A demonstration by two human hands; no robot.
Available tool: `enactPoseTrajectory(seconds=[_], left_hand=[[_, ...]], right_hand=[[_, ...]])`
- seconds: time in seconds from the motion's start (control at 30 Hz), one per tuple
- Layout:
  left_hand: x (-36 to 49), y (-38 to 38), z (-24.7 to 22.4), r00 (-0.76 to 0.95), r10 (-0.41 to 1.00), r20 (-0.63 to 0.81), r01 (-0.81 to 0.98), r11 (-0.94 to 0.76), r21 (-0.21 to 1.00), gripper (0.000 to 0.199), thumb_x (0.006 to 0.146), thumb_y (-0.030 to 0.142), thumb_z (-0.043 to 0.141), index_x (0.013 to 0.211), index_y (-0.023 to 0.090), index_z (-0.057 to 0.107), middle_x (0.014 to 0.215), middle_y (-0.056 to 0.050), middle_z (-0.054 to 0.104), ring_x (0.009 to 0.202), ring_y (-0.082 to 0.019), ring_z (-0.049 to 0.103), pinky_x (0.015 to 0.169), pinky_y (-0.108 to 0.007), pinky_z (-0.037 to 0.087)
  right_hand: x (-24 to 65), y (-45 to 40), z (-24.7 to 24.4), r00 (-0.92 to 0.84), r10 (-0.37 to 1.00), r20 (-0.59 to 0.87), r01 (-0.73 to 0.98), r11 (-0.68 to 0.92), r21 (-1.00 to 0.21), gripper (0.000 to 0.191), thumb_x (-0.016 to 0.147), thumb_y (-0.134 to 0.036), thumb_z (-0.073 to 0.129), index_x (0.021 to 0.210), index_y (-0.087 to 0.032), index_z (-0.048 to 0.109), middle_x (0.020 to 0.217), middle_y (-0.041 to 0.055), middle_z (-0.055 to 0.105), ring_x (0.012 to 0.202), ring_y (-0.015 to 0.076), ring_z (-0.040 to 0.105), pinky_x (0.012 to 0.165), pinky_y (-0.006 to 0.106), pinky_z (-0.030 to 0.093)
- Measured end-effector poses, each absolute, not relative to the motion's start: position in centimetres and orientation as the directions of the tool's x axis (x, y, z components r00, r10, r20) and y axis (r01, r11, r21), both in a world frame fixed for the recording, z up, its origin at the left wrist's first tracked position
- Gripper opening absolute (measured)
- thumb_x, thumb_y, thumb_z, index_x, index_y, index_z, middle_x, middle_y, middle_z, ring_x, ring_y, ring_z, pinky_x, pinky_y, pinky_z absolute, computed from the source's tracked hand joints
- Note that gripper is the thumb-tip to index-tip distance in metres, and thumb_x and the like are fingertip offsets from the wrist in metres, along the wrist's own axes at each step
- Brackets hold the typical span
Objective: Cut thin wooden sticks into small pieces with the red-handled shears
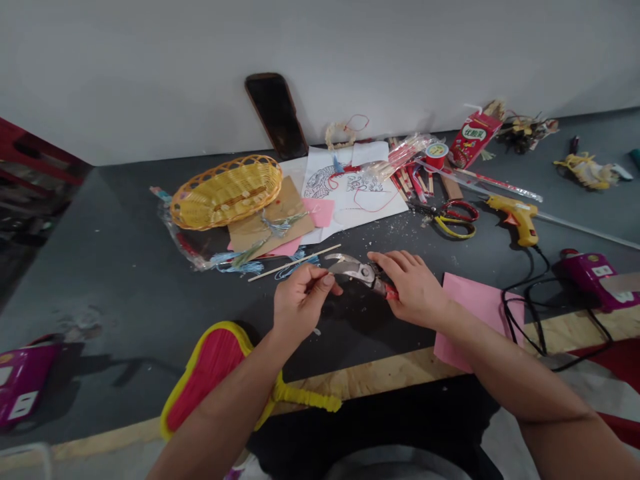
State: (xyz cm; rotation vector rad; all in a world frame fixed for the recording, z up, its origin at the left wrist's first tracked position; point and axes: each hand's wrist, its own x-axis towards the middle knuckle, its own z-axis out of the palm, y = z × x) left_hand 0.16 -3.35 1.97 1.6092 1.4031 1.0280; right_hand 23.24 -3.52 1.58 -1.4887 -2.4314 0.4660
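My right hand (413,283) is wrapped round the red handles of a pair of pruning shears (367,272), whose curved blades point left and stand apart. Close to the blade tips, my left hand (303,300) is pinched, thumb against forefinger; whatever lies between them is too small to make out. A thin pale stick (295,263) lies on the table just beyond my left hand. Under my left forearm rests a pink fan-shaped piece (210,373) with a fuzzy yellow rim and handle, partly hidden by the arm.
Behind my hands lie a yellow woven basket (225,193), blue tassels (235,263) and a printed sheet (370,200). Scissors (456,220), a yellow glue gun (515,217) with a black cord, and pink paper (467,300) are to the right. A phone (277,113) leans on the wall.
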Motion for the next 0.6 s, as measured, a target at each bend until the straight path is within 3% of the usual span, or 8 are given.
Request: enactPoseTrajectory(seconds=[0.3, 0.6], left_hand=[[0.32, -3.41, 2.28, 0.07, 0.993, 0.092, 0.386, -0.112, 0.916, 0.02, 0.087, 0.033, 0.061, 0.073, 0.019, 0.063, 0.061, 0.0, 0.072, 0.05, -0.011, 0.056, 0.048, -0.022, 0.04], [0.44, -3.56, 1.89, 0.053, 0.996, 0.076, 0.383, -0.091, 0.919, 0.021, 0.089, 0.036, 0.061, 0.078, 0.018, 0.065, 0.061, 0.001, 0.071, 0.043, -0.008, 0.044, 0.045, -0.022, 0.036]], right_hand=[[23.19, -3.58, 1.58, -0.444, 0.894, 0.052, 0.801, 0.423, -0.424, 0.065, 0.075, -0.01, 0.052, 0.14, -0.018, 0.05, 0.125, 0.0132, 0.064, 0.113, 0.0296, 0.057, 0.094, 0.045, 0.046], [22.93, -3.85, 1.66, -0.418, 0.908, 0.034, 0.821, 0.393, -0.413, 0.057, 0.075, -0.009, 0.051, 0.132, -0.018, 0.055, 0.118, 0.0114, 0.066, 0.105, 0.0276, 0.061, 0.091, 0.042, 0.048]])
